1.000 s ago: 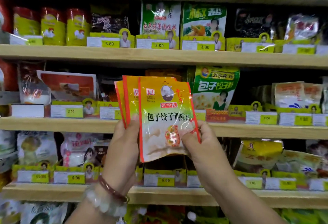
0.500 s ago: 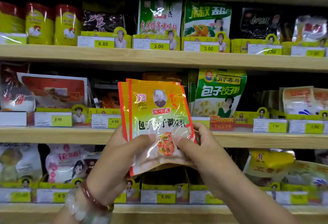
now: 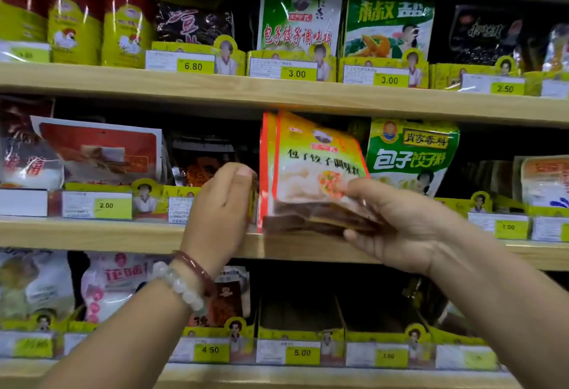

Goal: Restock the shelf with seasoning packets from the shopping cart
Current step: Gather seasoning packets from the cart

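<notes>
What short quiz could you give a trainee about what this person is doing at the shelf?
1. True or false: the right hand grips the orange seasoning packets.
2. Which shelf are they at? A top, B middle shelf, C bottom.
3. Fill in: the packet right of them, the dumpling packet, is mostly ____.

Key: 1 true; 2 B; 3 green.

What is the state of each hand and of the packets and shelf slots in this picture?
Orange-and-yellow plastic seasoning packets: upright, leaning back, bottoms at the middle wooden shelf edge.
Right hand: grip on the packets' lower right corner.
Left hand: fingers curled beside the packets' left edge; contact unclear.
Yellow cardboard tray above the 5.00 tag: looks empty.
</notes>
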